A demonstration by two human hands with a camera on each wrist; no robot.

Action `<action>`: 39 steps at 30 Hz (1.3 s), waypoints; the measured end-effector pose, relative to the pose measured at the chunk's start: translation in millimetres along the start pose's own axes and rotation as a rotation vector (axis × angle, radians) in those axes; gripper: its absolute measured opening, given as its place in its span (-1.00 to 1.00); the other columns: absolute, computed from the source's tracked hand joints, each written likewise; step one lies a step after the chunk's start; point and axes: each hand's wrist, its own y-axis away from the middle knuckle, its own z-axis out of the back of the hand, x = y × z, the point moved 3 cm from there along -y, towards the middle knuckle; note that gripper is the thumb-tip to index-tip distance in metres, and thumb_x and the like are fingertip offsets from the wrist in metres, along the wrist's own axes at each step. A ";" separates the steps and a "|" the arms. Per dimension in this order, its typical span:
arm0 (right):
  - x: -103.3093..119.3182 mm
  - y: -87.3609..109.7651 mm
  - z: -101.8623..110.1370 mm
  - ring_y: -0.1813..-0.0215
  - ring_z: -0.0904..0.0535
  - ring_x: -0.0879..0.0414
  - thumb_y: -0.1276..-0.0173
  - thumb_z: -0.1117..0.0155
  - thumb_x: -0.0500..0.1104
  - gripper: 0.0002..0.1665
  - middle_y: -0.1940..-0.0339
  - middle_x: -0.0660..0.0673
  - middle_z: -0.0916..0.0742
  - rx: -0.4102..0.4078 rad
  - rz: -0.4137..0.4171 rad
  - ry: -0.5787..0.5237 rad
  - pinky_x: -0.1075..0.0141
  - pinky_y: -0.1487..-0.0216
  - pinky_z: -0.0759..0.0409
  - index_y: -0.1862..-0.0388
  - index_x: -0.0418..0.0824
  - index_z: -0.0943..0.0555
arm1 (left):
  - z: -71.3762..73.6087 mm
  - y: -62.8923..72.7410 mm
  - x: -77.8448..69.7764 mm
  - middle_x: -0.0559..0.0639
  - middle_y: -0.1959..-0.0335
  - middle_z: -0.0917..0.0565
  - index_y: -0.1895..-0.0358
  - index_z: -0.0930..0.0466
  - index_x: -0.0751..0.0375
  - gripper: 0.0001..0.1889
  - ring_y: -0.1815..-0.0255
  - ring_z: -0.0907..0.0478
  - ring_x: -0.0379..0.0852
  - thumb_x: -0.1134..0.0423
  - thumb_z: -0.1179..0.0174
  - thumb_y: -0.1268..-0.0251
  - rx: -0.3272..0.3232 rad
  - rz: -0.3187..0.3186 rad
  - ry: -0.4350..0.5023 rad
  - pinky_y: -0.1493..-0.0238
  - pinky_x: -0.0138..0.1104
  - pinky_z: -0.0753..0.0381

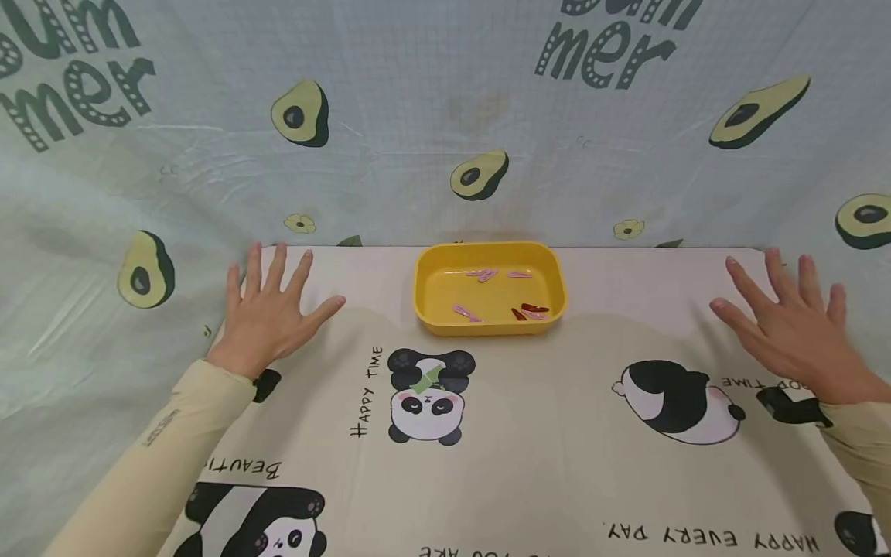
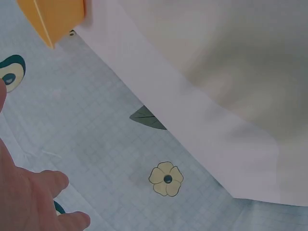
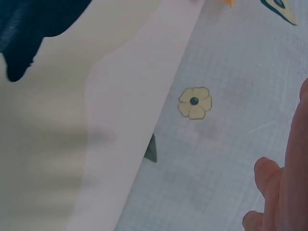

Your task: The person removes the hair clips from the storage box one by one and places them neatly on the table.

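Between the two hands, at the far edge of the table, sits a yellow tray. Inside it lie several small hair clips, pink ones at the front left and along the back, and dark red ones at the front right. My left hand is spread over the table's left side with straight fingers, holding nothing. On the far right my right hand is likewise spread, palm down and holding nothing. Each wrist view catches only some of that hand's fingers, with the tray's corner in the left one.
The table's cover is printed with pandas and lettering. Behind and beside it hangs a pale blue-grey sheet with avocado and flower prints. Long beige sleeves cover both forearms.
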 end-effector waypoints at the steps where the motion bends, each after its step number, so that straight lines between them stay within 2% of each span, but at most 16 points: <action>1: 1.7 -3.2 -0.1 -0.64 0.70 -0.42 -0.54 0.29 0.48 0.01 -0.67 -0.32 0.42 0.002 0.004 -0.002 -0.55 -0.45 0.59 -0.72 0.07 0.30 | 0.1 -1.6 -1.4 0.34 -0.72 0.26 -0.70 0.08 0.07 0.09 -0.72 0.57 0.38 -0.63 0.25 -0.31 -0.001 0.000 0.002 -0.58 0.38 0.52; 10: 21.6 -26.1 0.6 -0.65 0.65 -0.45 -0.56 0.28 0.45 -0.04 -0.69 -0.30 0.38 0.018 0.066 -0.015 -0.57 -0.45 0.55 -0.73 0.12 0.26 | 0.3 -13.6 -15.7 0.32 -0.73 0.27 -0.70 0.13 0.04 0.07 -0.72 0.58 0.37 -0.60 0.26 -0.34 0.014 -0.016 0.012 -0.59 0.35 0.55; 19: 44.5 -42.1 2.5 -0.66 0.65 -0.43 -0.56 0.25 0.43 -0.03 -0.70 -0.27 0.37 0.017 0.122 -0.056 -0.58 -0.44 0.57 -0.73 0.08 0.24 | -2.1 -24.7 -31.0 0.30 -0.73 0.30 -0.71 0.19 0.02 0.05 -0.72 0.61 0.35 -0.55 0.19 -0.36 0.015 -0.021 0.016 -0.61 0.33 0.54; 26: 60.1 -53.1 -1.6 -0.66 0.65 -0.42 -0.54 0.29 0.48 0.00 -0.70 -0.26 0.38 0.028 0.127 -0.041 -0.56 -0.45 0.59 -0.73 0.07 0.25 | -8.2 -31.8 -42.3 0.28 -0.73 0.32 -0.71 0.20 0.03 0.04 -0.72 0.62 0.34 -0.54 0.20 -0.37 0.036 -0.021 0.031 -0.61 0.32 0.55; 32: 74.9 -60.8 -5.0 -0.69 0.60 -0.41 -0.51 0.33 0.53 0.03 -0.71 -0.25 0.35 0.028 0.118 -0.042 -0.56 -0.48 0.52 -0.73 0.07 0.23 | -10.8 -36.7 -52.0 0.28 -0.73 0.30 -0.71 0.20 0.04 0.04 -0.73 0.59 0.35 -0.54 0.21 -0.37 0.043 -0.028 0.026 -0.62 0.31 0.54; 39: 93.2 -69.6 -11.2 -0.69 0.57 -0.44 -0.48 0.36 0.57 0.07 -0.71 -0.25 0.37 0.067 0.119 -0.038 -0.53 -0.49 0.54 -0.73 0.03 0.22 | -16.0 -44.0 -63.1 0.26 -0.74 0.30 -0.71 0.22 0.05 0.04 -0.73 0.59 0.32 -0.53 0.22 -0.38 0.046 -0.038 0.038 -0.63 0.28 0.55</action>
